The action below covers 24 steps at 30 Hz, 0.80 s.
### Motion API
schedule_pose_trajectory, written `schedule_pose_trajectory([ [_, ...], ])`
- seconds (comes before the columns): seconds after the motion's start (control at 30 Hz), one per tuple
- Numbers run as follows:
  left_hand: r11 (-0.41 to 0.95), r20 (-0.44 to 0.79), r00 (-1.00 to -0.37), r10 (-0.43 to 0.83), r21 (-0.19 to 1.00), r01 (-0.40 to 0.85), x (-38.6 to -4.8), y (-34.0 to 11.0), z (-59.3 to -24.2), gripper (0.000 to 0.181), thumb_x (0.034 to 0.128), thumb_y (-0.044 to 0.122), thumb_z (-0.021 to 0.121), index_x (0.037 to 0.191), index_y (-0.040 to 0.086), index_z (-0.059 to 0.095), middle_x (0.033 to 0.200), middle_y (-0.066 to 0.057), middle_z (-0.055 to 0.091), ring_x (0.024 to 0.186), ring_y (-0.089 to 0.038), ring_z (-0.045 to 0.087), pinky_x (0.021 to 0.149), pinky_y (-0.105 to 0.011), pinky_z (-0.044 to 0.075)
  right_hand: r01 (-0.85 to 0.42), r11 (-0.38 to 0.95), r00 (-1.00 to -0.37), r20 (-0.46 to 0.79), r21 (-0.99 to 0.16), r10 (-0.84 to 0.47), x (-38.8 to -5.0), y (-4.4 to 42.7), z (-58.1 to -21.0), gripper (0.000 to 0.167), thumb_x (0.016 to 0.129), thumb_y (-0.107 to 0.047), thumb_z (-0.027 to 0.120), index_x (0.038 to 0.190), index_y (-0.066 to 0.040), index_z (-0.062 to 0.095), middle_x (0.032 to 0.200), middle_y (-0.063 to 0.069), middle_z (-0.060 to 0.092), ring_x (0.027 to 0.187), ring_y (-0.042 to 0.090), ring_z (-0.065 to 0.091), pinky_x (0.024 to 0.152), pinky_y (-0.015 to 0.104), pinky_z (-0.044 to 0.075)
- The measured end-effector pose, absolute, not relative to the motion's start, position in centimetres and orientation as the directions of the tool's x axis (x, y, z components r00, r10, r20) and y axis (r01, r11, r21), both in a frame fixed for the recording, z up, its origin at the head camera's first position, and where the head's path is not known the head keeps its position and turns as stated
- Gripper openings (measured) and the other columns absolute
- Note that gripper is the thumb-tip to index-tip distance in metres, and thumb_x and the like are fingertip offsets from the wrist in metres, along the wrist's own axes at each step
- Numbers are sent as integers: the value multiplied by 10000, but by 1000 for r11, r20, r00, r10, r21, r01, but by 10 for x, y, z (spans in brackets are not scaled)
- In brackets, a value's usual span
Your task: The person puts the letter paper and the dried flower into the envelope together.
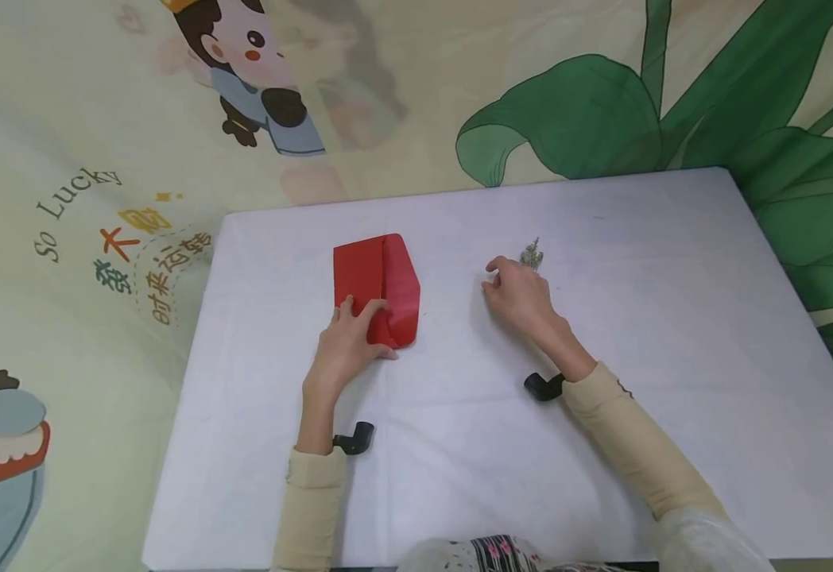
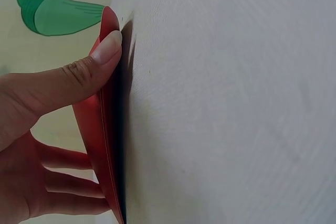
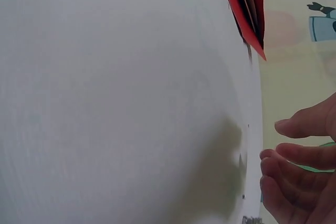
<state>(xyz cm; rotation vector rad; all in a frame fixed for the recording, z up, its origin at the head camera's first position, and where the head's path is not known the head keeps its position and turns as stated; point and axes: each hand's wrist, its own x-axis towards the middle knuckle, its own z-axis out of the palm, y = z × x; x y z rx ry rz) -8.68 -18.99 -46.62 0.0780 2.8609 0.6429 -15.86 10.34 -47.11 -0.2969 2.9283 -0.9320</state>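
Observation:
A red paper envelope point(image 1: 359, 270), its flap folded out to the right, lies on the left part of the white table. My left hand point(image 1: 345, 342) grips its near edge, fingers on the upper face and thumb at the corner. The left wrist view shows the thumb point(image 2: 84, 74) against the envelope's edge, a shadow beneath. My right hand point(image 1: 520, 298) hovers over the table with loosely curled fingers and nothing between them. Just beyond it lies a small grey-green dried sprig point(image 1: 532, 254), partly hidden by the hand. In the right wrist view the envelope's mouth point(image 3: 247, 9) gapes slightly.
A white cloth covers the table point(image 1: 445, 445). Behind it hangs a printed backdrop with green leaves point(image 1: 574, 119) and cartoon figures point(image 1: 266, 103). Each wrist wears a black camera mount, one left point(image 1: 355, 438) and one right point(image 1: 541, 388).

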Motion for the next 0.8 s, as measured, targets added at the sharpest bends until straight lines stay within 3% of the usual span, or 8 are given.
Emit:
schedule_pose_trajectory([
  [0.17,900,-191,-976,105,436,11,-87,-191,-467,757,790,311,900,1435,248,508,1583,-298,329,1421,-519,391,959,-639,543,-133,811,-989,20,-570,-148,-160,115,-470,283,987,-155,639,1218,6,667,952,161,719,793,322,665,657,482,539],
  [0.4,902,-196,-974,117,432,21,-85,-193,-468,754,796,310,897,1437,252,505,1583,-314,324,1411,-529,400,958,-659,532,-68,806,-997,10,-589,-78,-157,133,-476,223,962,-132,602,1124,-3,685,1054,172,709,953,361,681,762,541,548],
  [0.8,905,-197,-973,117,425,22,-87,-194,-470,780,796,320,895,1453,260,479,1591,-291,317,1423,-511,384,943,-635,553,-9,784,-999,46,-621,25,-153,156,-479,225,976,-137,616,1111,38,661,1086,218,656,970,398,642,805,561,528],
])
